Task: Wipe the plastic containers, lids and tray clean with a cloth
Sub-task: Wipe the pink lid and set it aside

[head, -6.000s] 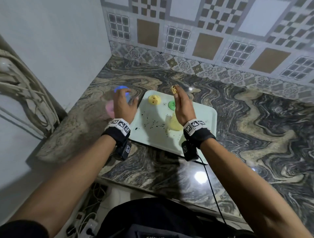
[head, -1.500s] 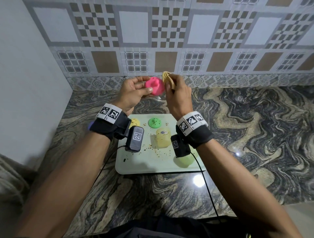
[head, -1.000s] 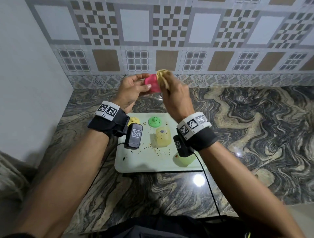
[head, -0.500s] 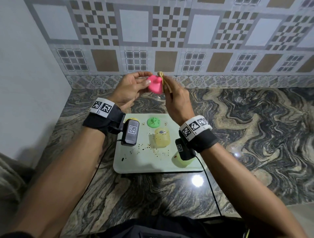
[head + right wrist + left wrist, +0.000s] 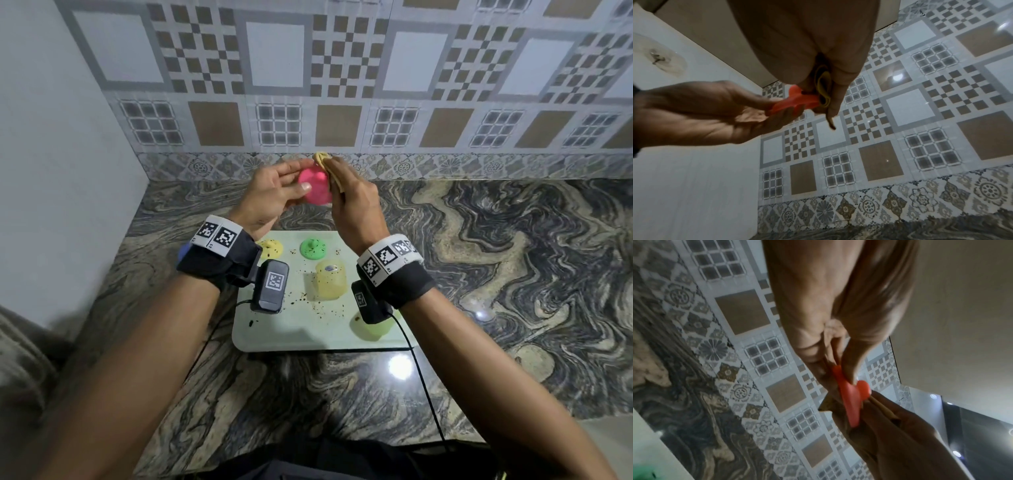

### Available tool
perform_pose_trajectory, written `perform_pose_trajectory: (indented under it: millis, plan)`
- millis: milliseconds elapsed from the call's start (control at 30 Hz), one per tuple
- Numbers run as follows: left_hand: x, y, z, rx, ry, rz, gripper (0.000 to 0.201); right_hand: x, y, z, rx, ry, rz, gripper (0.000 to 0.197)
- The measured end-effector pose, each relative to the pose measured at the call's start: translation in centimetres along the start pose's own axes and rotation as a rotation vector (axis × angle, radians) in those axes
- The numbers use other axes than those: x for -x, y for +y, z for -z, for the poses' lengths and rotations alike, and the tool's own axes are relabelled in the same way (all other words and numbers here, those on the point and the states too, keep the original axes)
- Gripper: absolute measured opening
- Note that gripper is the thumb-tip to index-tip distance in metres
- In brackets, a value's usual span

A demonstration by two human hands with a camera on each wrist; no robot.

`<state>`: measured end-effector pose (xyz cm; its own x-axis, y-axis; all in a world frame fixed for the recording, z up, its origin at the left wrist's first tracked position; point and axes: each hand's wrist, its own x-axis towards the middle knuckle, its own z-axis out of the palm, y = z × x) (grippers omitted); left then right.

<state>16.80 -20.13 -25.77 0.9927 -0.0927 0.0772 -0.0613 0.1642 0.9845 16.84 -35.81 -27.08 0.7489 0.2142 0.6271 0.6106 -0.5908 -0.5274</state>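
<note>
Left hand: my left hand [image 5: 274,198] pinches the pink lid [image 5: 315,186] by its edge between thumb and fingers, raised above the counter near the tiled wall.
Right hand: my right hand [image 5: 352,202] grips the folded yellow cloth [image 5: 325,164], pressing it against the pink lid's far side.
Tray: the pale green tray [image 5: 291,335] lies on the marble counter [image 5: 496,274] below my wrists, speckled with dark crumbs.
On the tray: a yellow lid [image 5: 272,248] and a green lid [image 5: 313,248] at the back, a yellow container [image 5: 330,284] upside down mid-tray, a light green container [image 5: 371,329] near the front right corner.
</note>
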Motion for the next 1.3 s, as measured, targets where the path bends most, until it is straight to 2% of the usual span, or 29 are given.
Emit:
perform_pose_trajectory:
  millis: [67,200,300,433,500,567,667,833,967,1100,1300]
  plan:
    - [0.1,0.4,0.6,-0.01,-0.07,0.016,0.041,-0.7,0.5,0.6,-0.005,-0.003,-0.031,0.033]
    - [-0.4,0.9,1.5,0.09,0.025,-0.014,0.028,-0.3,0.6,0.4,-0.012,0.12,-0.013,0.032]
    - [-0.7,0.8,1.4,0.053,0.004,-0.034,0.02,0.7,-0.2,-0.3,-0.017,0.055,0.043,0.036]
    - [-0.7,0.9,1.1,0.077,-0.023,-0.042,0.017,-0.8,-0.3,0.5,-0.03,0.033,0.078,0.033]
    - [-0.9,0.9,1.1,0.096,0.017,-0.048,0.014,-1.2,-0.3,0.9,-0.026,0.053,0.035,0.031]
    - [-1.4,0.9,1.0,0.114,0.118,-0.062,0.012,-0.9,-0.5,0.9,-0.035,0.111,-0.016,0.027]
    - [-1.4,0.8,0.5,0.128,0.2,-0.076,0.024,-0.2,-0.9,0.6,-0.038,0.167,-0.044,0.023]
    - [-0.6,0.8,-0.4,0.086,0.087,-0.025,0.036,-0.6,-0.3,0.4,-0.002,0.182,-0.013,0.021]
    - [-0.6,1.1,-0.2,0.045,0.123,-0.045,0.039,-0.4,0.7,-0.2,0.1,0.12,0.022,0.028]
    - [-0.7,1.3,0.2,0.041,0.107,-0.044,0.041,-0.3,0.6,-0.1,0.095,0.098,0.08,0.033]
    - [-0.4,0.9,0.8,0.078,-0.056,-0.007,0.037,-1.4,0.2,1.0,0.006,0.025,0.111,0.03]
